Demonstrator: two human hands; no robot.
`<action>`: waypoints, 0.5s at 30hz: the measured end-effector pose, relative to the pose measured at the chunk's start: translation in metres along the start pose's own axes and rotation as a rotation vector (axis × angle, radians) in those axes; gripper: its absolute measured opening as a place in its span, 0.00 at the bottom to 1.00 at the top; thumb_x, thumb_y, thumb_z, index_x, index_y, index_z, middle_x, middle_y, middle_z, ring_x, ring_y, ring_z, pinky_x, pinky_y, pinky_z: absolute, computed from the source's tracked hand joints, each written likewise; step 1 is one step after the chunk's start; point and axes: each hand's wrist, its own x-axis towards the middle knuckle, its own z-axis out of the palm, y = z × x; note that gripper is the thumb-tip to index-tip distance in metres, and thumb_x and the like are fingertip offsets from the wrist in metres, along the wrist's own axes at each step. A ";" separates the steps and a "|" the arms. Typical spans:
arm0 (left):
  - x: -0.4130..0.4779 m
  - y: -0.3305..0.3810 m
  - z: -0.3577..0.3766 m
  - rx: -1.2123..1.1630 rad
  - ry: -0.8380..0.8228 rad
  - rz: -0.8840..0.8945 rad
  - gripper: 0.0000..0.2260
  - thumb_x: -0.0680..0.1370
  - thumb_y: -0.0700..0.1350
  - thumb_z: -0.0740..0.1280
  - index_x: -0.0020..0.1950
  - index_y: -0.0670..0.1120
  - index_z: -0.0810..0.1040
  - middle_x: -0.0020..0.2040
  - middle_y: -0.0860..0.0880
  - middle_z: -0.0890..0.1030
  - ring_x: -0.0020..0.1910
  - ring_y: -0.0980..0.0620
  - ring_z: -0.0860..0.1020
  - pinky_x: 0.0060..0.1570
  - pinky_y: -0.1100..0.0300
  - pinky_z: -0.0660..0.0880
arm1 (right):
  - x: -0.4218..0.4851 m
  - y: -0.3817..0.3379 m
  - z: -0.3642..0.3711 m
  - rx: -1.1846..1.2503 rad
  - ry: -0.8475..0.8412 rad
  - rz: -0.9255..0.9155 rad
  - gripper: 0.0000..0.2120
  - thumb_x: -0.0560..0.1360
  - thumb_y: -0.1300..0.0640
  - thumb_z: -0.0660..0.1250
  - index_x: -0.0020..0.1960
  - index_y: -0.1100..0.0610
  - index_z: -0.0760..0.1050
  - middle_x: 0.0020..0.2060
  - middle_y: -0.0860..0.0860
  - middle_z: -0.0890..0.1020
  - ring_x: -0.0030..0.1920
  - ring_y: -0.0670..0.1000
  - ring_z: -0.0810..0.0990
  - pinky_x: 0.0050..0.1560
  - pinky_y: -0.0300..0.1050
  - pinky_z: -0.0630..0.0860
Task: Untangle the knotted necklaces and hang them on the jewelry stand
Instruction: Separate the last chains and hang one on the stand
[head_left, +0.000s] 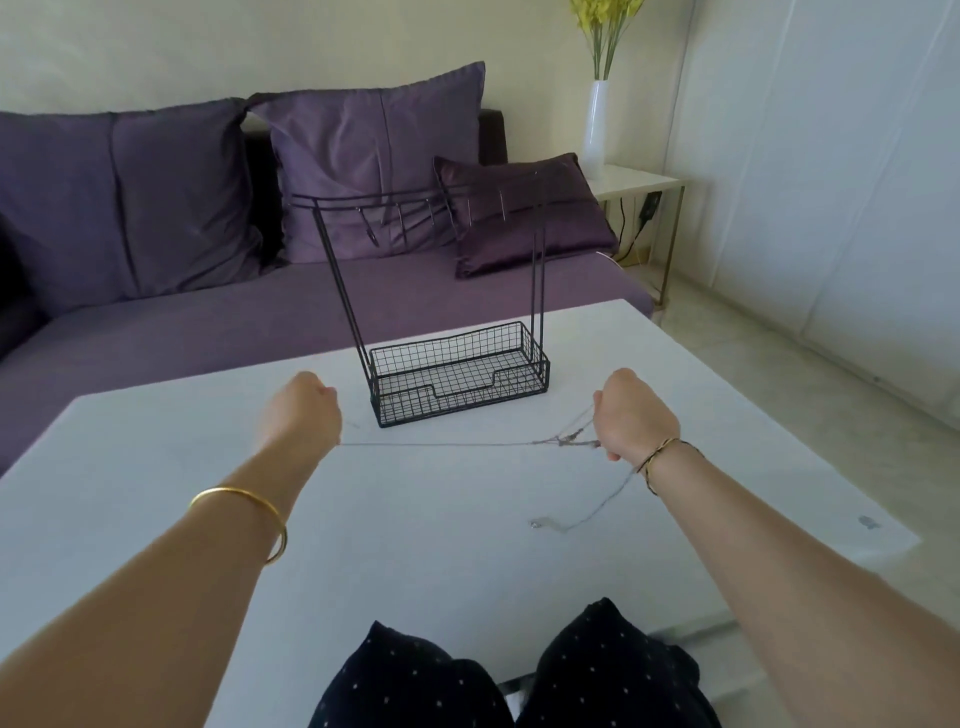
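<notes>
My left hand (306, 410) and right hand (628, 415) each grip the necklaces (441, 444), taut, parallel to the desk's (415, 551) near edge; the knot (563, 441) sits just beside my right hand.

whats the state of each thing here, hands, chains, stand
left hand, gripping one chain end
right hand, gripping the chains beside the knot
necklaces, knotted, stretched taut between the hands
loose end, trailing onto the table
jewelry stand, upright on the table, nothing hung yet
</notes>
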 end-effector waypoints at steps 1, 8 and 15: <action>0.002 -0.012 0.007 0.017 0.003 -0.018 0.09 0.81 0.39 0.56 0.48 0.37 0.73 0.46 0.37 0.81 0.44 0.37 0.78 0.39 0.53 0.72 | 0.002 0.005 0.005 -0.034 0.006 0.017 0.03 0.80 0.62 0.53 0.50 0.62 0.65 0.33 0.55 0.76 0.36 0.57 0.78 0.33 0.42 0.65; 0.002 -0.070 0.048 0.129 0.006 -0.126 0.07 0.81 0.40 0.57 0.51 0.38 0.73 0.48 0.36 0.77 0.49 0.36 0.76 0.44 0.49 0.70 | 0.006 0.040 0.031 -0.120 0.020 0.146 0.11 0.79 0.65 0.52 0.60 0.65 0.65 0.48 0.59 0.78 0.46 0.59 0.77 0.42 0.44 0.65; -0.004 -0.081 0.065 0.321 -0.032 -0.066 0.07 0.81 0.41 0.57 0.53 0.39 0.72 0.44 0.40 0.72 0.44 0.39 0.73 0.41 0.50 0.69 | 0.011 0.056 0.042 -0.075 0.049 0.107 0.04 0.81 0.61 0.54 0.47 0.60 0.63 0.34 0.53 0.71 0.39 0.57 0.72 0.38 0.45 0.65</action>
